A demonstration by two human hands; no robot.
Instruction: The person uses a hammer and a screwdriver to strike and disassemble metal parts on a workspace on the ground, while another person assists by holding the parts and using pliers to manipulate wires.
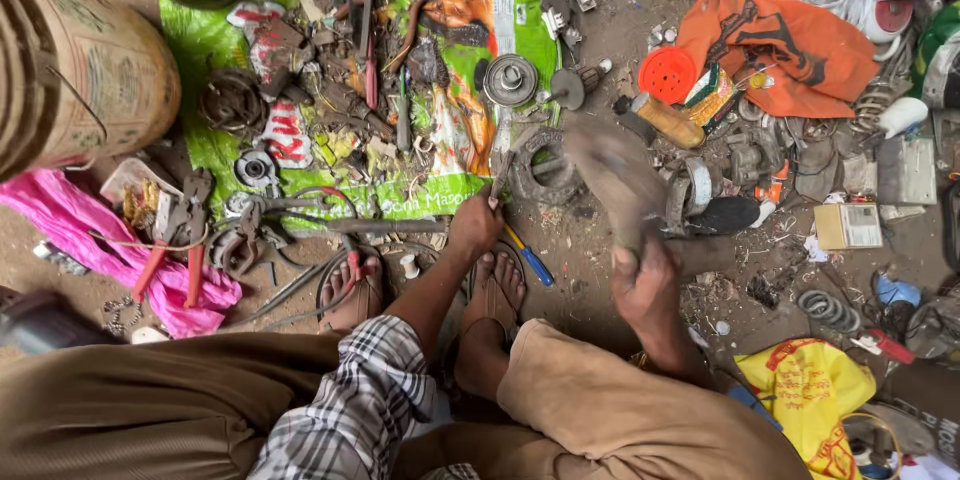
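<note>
My left hand point(475, 225) is closed around a thin metal chisel point(500, 180) whose tip rests on a round, toothed metal ring point(545, 172) lying on the dirt floor. My right hand point(645, 285) grips the handle of a hammer point(612, 175), which is blurred with motion above the ring. A screwdriver with a blue and yellow handle point(530, 260) lies just below my left hand. Both my feet in sandals point(490, 295) are planted close behind the ring.
A green sack point(205, 40) covered with scrap parts, pliers and a round metal hub point(510, 80) lies ahead. A cardboard drum point(70, 70) stands at left above a pink cloth point(70, 225). Orange cloth point(790, 40), coil springs point(828, 310) and a yellow bag point(805, 385) crowd the right.
</note>
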